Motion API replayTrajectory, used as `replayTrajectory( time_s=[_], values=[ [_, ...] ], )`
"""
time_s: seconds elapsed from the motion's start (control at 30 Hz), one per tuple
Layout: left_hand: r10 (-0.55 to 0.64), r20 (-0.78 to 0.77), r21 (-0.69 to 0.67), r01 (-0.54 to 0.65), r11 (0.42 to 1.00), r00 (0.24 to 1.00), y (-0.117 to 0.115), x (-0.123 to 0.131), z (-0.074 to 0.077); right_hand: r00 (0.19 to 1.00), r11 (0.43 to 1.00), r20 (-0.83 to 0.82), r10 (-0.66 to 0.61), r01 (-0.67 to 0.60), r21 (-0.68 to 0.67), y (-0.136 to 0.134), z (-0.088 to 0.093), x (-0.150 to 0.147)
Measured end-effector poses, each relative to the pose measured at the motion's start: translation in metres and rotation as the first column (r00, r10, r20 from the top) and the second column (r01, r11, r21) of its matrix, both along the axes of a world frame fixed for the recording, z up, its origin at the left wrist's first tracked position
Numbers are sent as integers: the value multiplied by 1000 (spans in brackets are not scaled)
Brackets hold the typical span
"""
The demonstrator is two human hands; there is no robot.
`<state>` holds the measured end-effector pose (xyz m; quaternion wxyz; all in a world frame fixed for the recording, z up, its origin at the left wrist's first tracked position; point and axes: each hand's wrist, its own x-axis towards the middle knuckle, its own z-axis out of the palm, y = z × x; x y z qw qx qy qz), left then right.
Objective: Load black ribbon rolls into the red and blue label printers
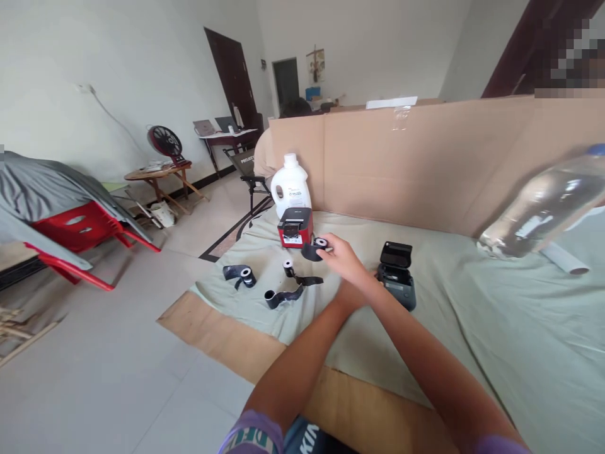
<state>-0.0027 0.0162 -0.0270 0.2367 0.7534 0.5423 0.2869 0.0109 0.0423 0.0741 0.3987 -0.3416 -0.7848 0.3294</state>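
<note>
By red printer [295,228], R hand [347,260] fingers [331,242] clamped on black roll [314,250]; L hand hidden, can't tell.

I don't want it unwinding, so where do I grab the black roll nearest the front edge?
Grip the front black roll by its wound coil at the left end, hand coming from above, fingers across the round sides. Its loose strip trails right; pulling that would likely unwind it.
</note>
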Motion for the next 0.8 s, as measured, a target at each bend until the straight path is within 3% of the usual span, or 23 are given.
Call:
replayTrajectory(
  time_s=[0.1,0.2,0.37,0.5,0.6,0.7,0.8],
  values=[
    [-87,-35,-35,85,996,996,5,-2,2,981,992,195,27,-50,113,18,4,-78],
    [-112,-87,-69,106,992,990,5,-5,10,884,987,466,29,-98,125,27,3,-140],
    [-100,-127,-70,92,993,987,0,-7,18,742,996,669,40,-86,36,29,-11,-188],
    [-101,-118,-74,93,993,988,1,-6,16,679,993,733,45,-109,40,23,-9,-183],
    [-87,-108,-79,79,994,990,2,-6,15,720,971,687,94,-220,98,4,0,-158],
    [-91,-103,-60,85,995,991,-1,-7,17,682,881,666,302,-467,79,-30,0,-128],
    [-61,-95,-1,61,998,994,-6,-7,17,626,827,701,342,-554,92,-63,-10,-104]
  ],
)
